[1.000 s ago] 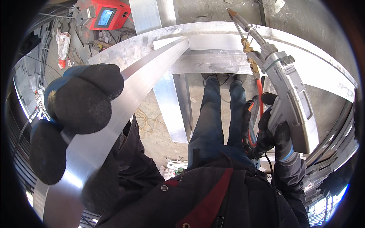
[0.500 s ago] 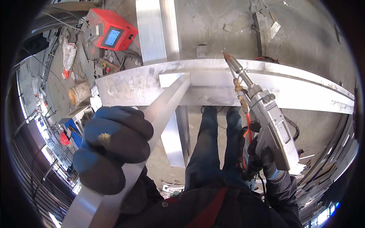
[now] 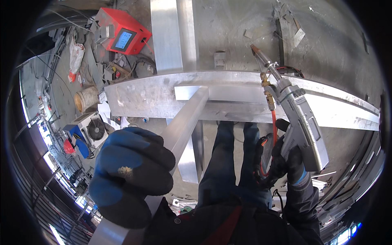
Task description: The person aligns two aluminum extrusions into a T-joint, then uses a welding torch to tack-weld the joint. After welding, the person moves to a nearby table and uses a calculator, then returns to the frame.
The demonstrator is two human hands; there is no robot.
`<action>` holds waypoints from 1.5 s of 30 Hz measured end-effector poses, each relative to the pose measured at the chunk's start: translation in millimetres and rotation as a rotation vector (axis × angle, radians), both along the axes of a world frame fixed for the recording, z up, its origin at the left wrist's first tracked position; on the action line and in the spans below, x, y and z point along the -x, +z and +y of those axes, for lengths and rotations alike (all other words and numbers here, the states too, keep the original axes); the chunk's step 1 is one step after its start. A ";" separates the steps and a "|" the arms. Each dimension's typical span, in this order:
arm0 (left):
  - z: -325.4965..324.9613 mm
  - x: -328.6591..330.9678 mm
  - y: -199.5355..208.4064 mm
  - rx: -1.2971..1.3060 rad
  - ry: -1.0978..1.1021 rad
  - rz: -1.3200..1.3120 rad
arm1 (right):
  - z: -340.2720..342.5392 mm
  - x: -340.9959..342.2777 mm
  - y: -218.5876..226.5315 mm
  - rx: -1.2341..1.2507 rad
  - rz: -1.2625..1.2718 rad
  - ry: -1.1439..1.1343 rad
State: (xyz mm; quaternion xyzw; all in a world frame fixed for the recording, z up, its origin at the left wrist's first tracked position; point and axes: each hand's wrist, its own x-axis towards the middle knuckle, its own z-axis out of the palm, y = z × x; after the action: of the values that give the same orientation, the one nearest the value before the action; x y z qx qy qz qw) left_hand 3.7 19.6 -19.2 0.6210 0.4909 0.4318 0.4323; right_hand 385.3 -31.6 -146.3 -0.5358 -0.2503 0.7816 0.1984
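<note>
"What's before me?"
"A beam [image 3: 134, 100] crosses ahead; a bar [image 3: 188, 116] runs through my left hand [image 3: 132, 173] toward it, though I can't tell if they touch."
"Right?"
"The torch [image 3: 301, 119], in my right hand [image 3: 286, 157]."
"Left?"
"A box [image 3: 122, 26] beyond the beam; a bucket [image 3: 86, 100] off its left end."

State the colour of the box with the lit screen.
The box is red; the head view shows it best.

metal beams [image 3: 134, 100] and a welding gun [image 3: 301, 120] show a workshop.
</note>
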 end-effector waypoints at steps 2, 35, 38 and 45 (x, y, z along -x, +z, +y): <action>-1.0 0.8 2.8 0.013 0.010 0.006 | 1.0 2.7 -4.0 -0.059 -0.066 0.035; -1.7 -6.3 8.4 0.115 0.096 0.033 | 33.9 14.4 -17.8 -0.217 -0.057 -0.129; -2.9 -3.6 5.8 0.091 0.082 0.017 | 33.9 26.4 -17.1 -0.263 -0.187 -0.130; -5.3 1.6 1.1 0.036 0.049 -0.035 | 39.3 21.3 -1.6 -0.153 -0.068 -0.102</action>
State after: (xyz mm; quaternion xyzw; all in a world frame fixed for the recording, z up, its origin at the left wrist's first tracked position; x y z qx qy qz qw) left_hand 2.2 14.3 -18.2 0.5933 0.5058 0.4444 0.4411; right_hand 363.9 7.7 -147.9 -0.5571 -0.2885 0.7305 0.2696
